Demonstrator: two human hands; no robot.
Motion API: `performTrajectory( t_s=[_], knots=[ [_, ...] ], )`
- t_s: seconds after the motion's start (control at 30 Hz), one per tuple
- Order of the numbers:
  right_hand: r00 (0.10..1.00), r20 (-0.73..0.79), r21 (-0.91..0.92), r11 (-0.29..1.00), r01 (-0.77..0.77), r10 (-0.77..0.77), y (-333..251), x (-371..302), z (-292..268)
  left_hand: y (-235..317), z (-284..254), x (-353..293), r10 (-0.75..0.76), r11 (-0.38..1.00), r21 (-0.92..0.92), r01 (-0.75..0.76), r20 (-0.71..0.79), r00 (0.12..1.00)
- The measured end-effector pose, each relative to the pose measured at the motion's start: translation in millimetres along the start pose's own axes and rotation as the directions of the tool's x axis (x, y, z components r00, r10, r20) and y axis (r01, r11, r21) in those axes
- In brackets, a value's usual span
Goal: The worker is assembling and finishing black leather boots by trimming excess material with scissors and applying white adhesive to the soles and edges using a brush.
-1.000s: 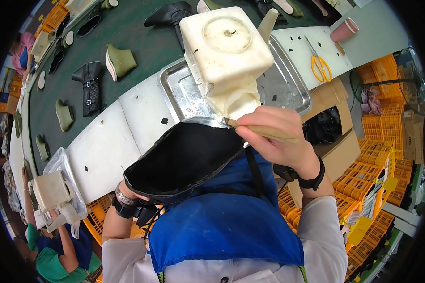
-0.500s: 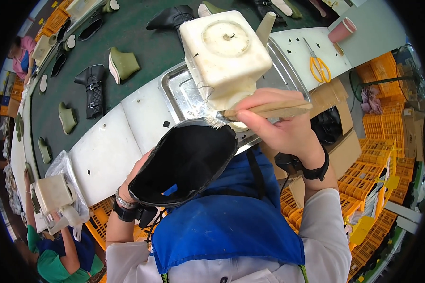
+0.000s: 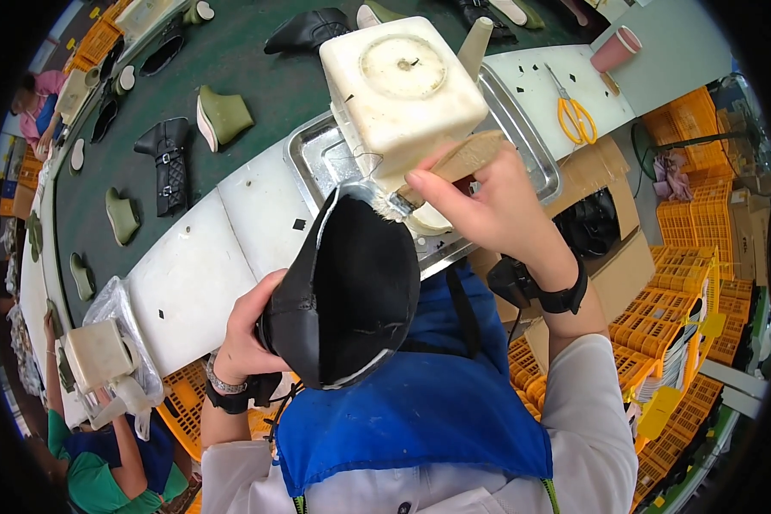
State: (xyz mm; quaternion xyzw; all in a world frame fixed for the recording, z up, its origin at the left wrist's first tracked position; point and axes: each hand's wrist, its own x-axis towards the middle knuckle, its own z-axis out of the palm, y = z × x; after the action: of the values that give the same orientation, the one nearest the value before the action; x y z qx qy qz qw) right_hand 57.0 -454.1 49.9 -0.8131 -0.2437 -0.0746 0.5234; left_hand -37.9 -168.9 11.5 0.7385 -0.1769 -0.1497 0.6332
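Observation:
My left hand (image 3: 253, 330) grips a black boot (image 3: 295, 313) from its left side. The boot's wide opening faces up toward me, with dark lining inside and a pale wet-looking line along parts of its edge. In my right hand (image 3: 493, 206) is a flat brush (image 3: 464, 161) with a wooden handle. Its whitish bristles touch or nearly touch the boot's far edge. Just beyond the brush, a white plastic container (image 3: 403, 81) with a spout stands in a metal tray (image 3: 533, 141).
Yellow-handled scissors (image 3: 576, 120) and a pink cup (image 3: 616, 49) lie to the right. Green and black boots, such as a buckled black one (image 3: 170, 167), rest on the green surface (image 3: 257, 184). Orange crates (image 3: 651, 317) and an open carton (image 3: 604, 171) stand at right. A co-worker (image 3: 116, 467) is at lower left.
The boot has turned in my left hand, so more of its outer left side shows and the opening looks narrower. The brush has shifted slightly, its handle now tilted more steeply.

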Motion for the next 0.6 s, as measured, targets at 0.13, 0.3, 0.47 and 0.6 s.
performTrajectory(
  t_s=[0.13,0.3,0.47,0.6],
  knots=[
    [0.999,0.027,0.040,0.999,-0.025,0.024,4.3,1.6,0.3,-12.3,-1.2,-2.4,0.148,0.957,0.256,-0.136,-0.029,0.989],
    [0.965,-0.052,0.257,0.937,-0.236,0.258,-2.6,-1.9,-1.4,-10.5,5.2,6.5,0.355,0.746,0.598,-0.292,0.013,0.935],
    [0.925,0.042,0.400,0.842,-0.361,0.377,-6.5,-14.7,-0.8,-14.0,4.3,1.5,0.335,0.767,0.602,-0.222,-0.080,0.939],
    [0.924,-0.015,0.391,0.853,-0.346,0.382,2.2,-15.0,3.7,-13.6,6.1,-2.6,0.284,0.863,0.467,-0.195,-0.128,0.950]
  ],
)
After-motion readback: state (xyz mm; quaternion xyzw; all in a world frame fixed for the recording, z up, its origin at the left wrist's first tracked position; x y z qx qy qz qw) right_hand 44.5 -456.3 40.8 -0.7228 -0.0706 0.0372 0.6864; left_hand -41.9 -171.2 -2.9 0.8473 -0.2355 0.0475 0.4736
